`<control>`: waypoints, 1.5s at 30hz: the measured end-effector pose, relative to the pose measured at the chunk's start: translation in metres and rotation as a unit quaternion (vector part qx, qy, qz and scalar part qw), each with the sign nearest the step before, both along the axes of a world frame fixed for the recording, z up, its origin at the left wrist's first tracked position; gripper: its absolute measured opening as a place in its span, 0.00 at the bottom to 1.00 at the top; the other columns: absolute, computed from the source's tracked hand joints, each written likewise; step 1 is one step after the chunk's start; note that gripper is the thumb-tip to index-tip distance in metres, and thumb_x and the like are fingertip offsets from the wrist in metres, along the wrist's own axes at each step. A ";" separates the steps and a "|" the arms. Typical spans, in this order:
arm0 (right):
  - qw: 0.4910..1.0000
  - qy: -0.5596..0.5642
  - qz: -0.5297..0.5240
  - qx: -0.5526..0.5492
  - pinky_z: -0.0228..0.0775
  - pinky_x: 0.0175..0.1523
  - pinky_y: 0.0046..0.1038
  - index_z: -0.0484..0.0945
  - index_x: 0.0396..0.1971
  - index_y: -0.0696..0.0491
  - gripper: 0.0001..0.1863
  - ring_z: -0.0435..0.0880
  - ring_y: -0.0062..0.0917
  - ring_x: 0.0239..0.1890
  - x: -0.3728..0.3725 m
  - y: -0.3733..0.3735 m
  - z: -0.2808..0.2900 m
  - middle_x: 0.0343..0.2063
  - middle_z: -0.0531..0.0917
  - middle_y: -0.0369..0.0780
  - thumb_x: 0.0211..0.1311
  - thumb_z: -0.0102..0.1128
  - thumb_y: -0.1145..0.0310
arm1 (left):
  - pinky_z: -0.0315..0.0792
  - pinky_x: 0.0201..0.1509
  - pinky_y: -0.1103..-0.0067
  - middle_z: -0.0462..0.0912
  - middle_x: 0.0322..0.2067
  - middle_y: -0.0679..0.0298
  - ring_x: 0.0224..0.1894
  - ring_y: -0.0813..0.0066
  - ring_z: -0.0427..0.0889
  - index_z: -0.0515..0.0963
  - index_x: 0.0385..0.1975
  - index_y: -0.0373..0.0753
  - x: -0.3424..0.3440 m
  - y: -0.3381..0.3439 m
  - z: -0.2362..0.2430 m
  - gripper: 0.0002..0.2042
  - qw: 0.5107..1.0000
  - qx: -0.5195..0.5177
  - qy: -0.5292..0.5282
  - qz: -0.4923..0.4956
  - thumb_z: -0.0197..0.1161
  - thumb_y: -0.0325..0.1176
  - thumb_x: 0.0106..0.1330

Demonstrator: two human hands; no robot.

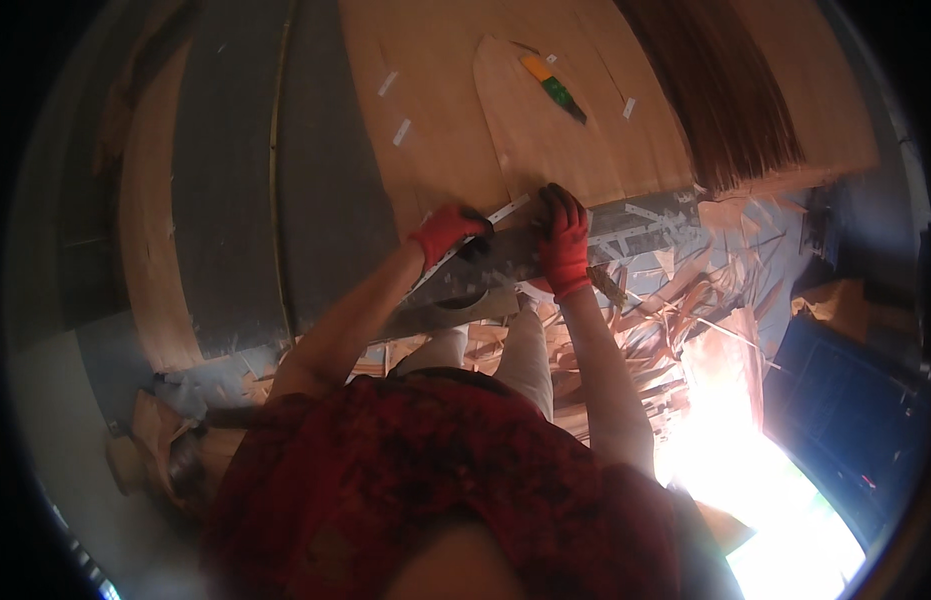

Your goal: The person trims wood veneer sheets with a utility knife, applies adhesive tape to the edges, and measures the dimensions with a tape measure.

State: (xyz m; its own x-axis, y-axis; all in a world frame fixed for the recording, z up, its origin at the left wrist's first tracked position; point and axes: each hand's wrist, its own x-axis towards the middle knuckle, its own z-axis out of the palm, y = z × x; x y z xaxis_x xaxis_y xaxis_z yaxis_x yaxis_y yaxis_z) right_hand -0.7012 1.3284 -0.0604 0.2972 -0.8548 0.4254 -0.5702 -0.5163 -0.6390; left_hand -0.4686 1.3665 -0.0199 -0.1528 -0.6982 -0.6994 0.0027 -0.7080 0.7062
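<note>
A narrow white strip of perforated tape runs between my hands at the near edge of the wood veneer sheet. My left hand, in a red glove with dark fingers, is closed around the strip, whose tail hangs down past the wrist. At the strip's far end is my right hand, in a matching glove, its fingers bent and drawn together over the veneer's edge; the fingertips' grip is partly hidden. Farther up the sheet lies a utility knife with yellow and green on its handle.
Short white tape pieces are stuck on the veneer. Dark brown veneer lies to the right, a grey board to the left. Wood offcuts cover the floor around my legs. At right stands a dark blue object near bright light.
</note>
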 end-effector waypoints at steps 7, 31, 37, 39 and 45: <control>0.976 0.187 0.057 -0.101 0.67 0.60 0.50 0.77 0.57 0.32 0.29 0.65 0.49 0.65 -0.004 0.003 -0.016 0.62 0.72 0.32 0.53 0.59 0.69 | 0.79 0.33 0.78 0.87 0.28 0.59 0.28 0.73 0.86 0.85 0.37 0.31 -0.002 -0.004 -0.008 0.11 0.998 -0.050 -0.032 0.001 0.70 0.33 0.59; 0.955 0.285 0.066 -0.053 0.64 0.59 0.56 0.68 0.66 0.30 0.33 0.59 0.60 0.67 0.003 0.011 -0.007 0.70 0.64 0.35 0.58 0.54 0.67 | 0.79 0.34 0.77 0.86 0.30 0.58 0.28 0.71 0.85 0.84 0.40 0.29 0.005 0.009 -0.005 0.13 0.999 0.004 0.010 0.042 0.66 0.34 0.62; 0.944 0.312 0.082 -0.071 0.66 0.60 0.59 0.71 0.62 0.28 0.30 0.58 0.64 0.67 0.005 0.012 -0.009 0.70 0.62 0.36 0.57 0.56 0.65 | 0.80 0.34 0.75 0.87 0.29 0.57 0.28 0.71 0.86 0.85 0.40 0.34 0.010 -0.020 0.035 0.12 0.960 -0.024 -0.220 -0.172 0.67 0.33 0.59; 0.950 0.288 0.087 -0.083 0.67 0.59 0.57 0.75 0.59 0.28 0.27 0.58 0.64 0.66 0.008 0.011 -0.014 0.68 0.65 0.35 0.57 0.56 0.64 | 0.79 0.33 0.76 0.86 0.28 0.58 0.28 0.72 0.86 0.85 0.38 0.36 0.026 -0.032 0.037 0.10 0.903 -0.098 -0.342 -0.240 0.65 0.34 0.61; 0.963 0.243 0.038 -0.112 0.69 0.57 0.56 0.79 0.52 0.31 0.21 0.61 0.63 0.65 0.011 0.011 -0.025 0.65 0.69 0.36 0.58 0.54 0.65 | 0.75 0.27 0.79 0.81 0.23 0.65 0.23 0.78 0.81 0.81 0.35 0.37 0.027 -0.084 0.054 0.07 0.971 -0.096 -0.139 -0.170 0.62 0.33 0.65</control>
State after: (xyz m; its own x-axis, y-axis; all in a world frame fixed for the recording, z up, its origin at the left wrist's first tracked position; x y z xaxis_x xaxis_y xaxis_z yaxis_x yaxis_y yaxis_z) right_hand -0.6901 1.3393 -0.0855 0.5654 -0.7259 0.3916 -0.7288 -0.6620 -0.1748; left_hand -0.4418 1.2830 0.0342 -0.2213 -0.7621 -0.6085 -0.4182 -0.4895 0.7652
